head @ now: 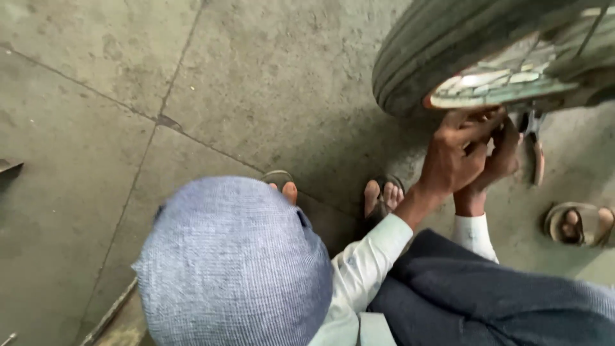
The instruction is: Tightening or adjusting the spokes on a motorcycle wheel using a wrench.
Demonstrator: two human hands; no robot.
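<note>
Concrete floor [192,96], far right a ribbed tyre [410,57] with its wheel rim [500,86]. Beneath the rim, left hand [458,157] and right hand [503,154] are clenched together; what they grip cannot be told. Pliers [535,150] hang just beside. Risk: fingers pinched should the wheel turn.

Long white sleeves [368,256] with buttoned cuffs; dark blue-grey trousers [487,295]; open sandals [384,192] on bare feet; rounded, finely woven pale blue-grey cloth [234,263] across the lap; bare hands [458,154]
</note>
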